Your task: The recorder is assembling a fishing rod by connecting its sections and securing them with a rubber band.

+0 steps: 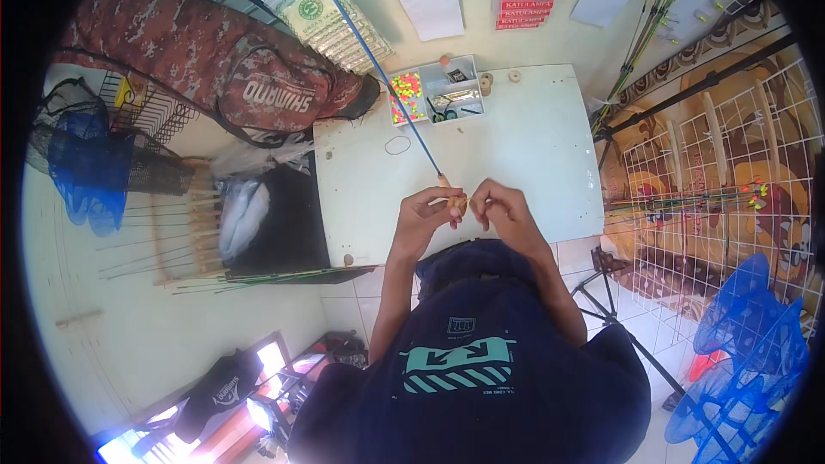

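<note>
My left hand [425,216] is closed around the butt end of a thin blue fishing rod [365,50], over the near edge of the white table. The rod slants away to the far left, and a tan handle piece [443,181] shows just above my fingers. Close by on the right, my right hand [505,210] has its fingers curled into a pinch. Something small and yellowish [464,202] shows between the two hands, too fine to name. Whatever the right fingertips hold is hidden.
On the white table [524,150] stands a compartment tray [480,86] with bright small pieces and tools. A thin loop [397,145] lies nearer. A camouflage rod bag [198,60] hangs left; a white wire rack [687,172] and blue nets [730,352] are right.
</note>
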`<move>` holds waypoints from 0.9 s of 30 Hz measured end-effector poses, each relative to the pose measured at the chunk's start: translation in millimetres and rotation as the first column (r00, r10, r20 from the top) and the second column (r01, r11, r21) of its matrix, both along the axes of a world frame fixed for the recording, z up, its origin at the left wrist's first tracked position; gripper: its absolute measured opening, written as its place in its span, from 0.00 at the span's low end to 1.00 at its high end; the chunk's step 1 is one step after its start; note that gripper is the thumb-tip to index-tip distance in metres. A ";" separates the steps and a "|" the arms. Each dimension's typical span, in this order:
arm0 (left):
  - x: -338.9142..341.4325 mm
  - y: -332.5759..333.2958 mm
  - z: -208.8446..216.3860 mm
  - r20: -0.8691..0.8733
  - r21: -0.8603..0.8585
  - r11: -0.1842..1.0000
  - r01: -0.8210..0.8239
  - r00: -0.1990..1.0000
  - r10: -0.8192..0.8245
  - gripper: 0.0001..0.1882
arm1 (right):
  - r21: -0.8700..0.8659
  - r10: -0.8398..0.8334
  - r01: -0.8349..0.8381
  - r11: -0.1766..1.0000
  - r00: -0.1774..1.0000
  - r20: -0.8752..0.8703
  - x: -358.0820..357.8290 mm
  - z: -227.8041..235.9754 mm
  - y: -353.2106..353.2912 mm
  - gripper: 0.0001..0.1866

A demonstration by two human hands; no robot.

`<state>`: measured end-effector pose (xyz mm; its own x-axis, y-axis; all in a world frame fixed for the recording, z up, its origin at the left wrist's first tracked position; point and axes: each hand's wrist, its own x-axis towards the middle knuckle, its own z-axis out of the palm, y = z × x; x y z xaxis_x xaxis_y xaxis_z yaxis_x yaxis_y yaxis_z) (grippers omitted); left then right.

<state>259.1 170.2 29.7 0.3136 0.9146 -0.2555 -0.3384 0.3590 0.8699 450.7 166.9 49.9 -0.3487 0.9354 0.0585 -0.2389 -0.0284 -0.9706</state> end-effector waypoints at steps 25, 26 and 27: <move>-16.7 -19.1 -10.0 0.104 0.048 0.937 -0.346 0.935 0.340 0.17 | -0.110 -0.242 0.328 0.938 0.850 0.468 40.5 -81.1 33.5 0.10; -16.3 -19.8 -10.0 0.088 0.052 0.935 -0.351 0.934 0.346 0.19 | -0.109 -0.237 0.322 0.940 0.851 0.469 40.2 -98.4 37.6 0.10; -16.4 -20.9 -8.8 0.072 0.056 0.933 -0.356 0.933 0.352 0.20 | -0.134 -0.127 0.233 0.963 0.835 0.536 39.1 -111.6 40.8 0.10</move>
<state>242.7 149.2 20.8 -0.0210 0.9834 -0.1802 -0.4850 0.1476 0.8619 489.7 207.7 -61.7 -0.1021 0.9592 -0.2637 0.2785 -0.2270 -0.9332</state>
